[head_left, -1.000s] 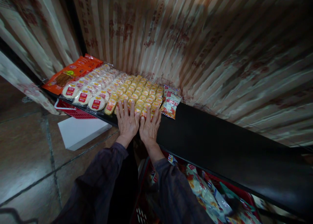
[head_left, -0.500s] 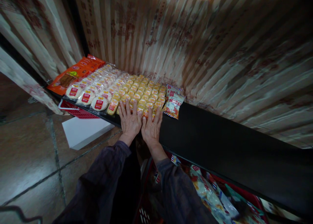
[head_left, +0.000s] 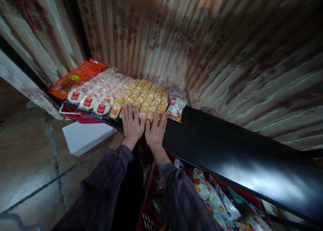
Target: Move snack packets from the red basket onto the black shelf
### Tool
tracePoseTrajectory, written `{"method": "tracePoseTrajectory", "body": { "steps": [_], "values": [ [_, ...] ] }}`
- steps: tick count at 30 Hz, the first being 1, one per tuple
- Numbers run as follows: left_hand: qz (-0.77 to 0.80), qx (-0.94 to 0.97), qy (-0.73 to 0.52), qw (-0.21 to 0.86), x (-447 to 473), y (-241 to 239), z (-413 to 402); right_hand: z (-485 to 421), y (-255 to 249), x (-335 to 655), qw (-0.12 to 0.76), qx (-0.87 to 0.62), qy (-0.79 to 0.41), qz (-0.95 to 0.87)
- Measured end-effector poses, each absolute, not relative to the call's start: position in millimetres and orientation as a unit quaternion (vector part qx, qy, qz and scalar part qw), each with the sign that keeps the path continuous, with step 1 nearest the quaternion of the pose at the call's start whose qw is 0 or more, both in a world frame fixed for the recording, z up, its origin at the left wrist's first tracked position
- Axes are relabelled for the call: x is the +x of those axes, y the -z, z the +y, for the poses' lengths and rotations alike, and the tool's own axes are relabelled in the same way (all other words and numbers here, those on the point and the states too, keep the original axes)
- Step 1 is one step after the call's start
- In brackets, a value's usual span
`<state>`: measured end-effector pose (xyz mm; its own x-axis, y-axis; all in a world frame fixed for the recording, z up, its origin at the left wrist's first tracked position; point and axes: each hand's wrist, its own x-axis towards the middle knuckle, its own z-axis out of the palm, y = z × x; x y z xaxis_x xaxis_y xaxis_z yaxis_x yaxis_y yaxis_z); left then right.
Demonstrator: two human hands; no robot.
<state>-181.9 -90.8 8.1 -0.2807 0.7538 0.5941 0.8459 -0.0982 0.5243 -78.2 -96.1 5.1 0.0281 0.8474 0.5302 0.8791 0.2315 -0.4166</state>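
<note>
Rows of small yellow-wrapped snack packs [head_left: 142, 95] lie on a black shelf [head_left: 202, 136]. My left hand [head_left: 132, 124] rests flat on their front edge, fingers stretched out. Beside it, my right hand [head_left: 155, 130] lies open with its fingertips on the same front packs. The packs directly beneath both hands are partly hidden. To the left are rows of round white crackers [head_left: 102, 105] in clear wrappers with red labels. A white-and-red snack bag [head_left: 176, 106] stands against the right end of the yellow packs.
Orange snack bags [head_left: 75, 77] lie at the shelf's left end. Under the shelf are a red basket [head_left: 148, 180] holding several snack bags [head_left: 209, 190], another red basket [head_left: 79, 116] and a white box [head_left: 87, 136]. Pleated patterned sheeting [head_left: 156, 35] backs the shelf.
Both hands stay on the front of the yellow packs with hardly any movement. The snack bag at the right sits slightly closer to the rows. A bright reflection now shows on the shelf.
</note>
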Motion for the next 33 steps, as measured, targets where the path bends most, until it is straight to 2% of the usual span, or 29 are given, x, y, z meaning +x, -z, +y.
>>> {"method": "tracePoseTrajectory", "body": {
  "steps": [14, 20, 23, 29, 33],
  "values": [
    [-0.659, -0.586, 0.468, 0.063, -183, -1, -90, -117, -6, -64, 0.443, -0.639, -0.035, -0.628],
    [-0.659, -0.581, 0.475, 0.047, -186, -3, -92, -156, 3, -44, 0.445, -0.639, -0.063, -0.624],
    [-0.656, -0.578, 0.484, 0.029, -188, -1, -94, -179, 7, -26, 0.403, -0.643, -0.07, -0.647],
    [-0.638, -0.583, 0.503, 0.003, -193, 2, -94, -208, 1, -2, 0.242, -0.629, -0.054, -0.737],
    [-0.64, -0.576, 0.509, 0.007, -196, 0, -99, -216, -5, -5, 0.181, -0.632, -0.044, -0.752]
  ]
}}
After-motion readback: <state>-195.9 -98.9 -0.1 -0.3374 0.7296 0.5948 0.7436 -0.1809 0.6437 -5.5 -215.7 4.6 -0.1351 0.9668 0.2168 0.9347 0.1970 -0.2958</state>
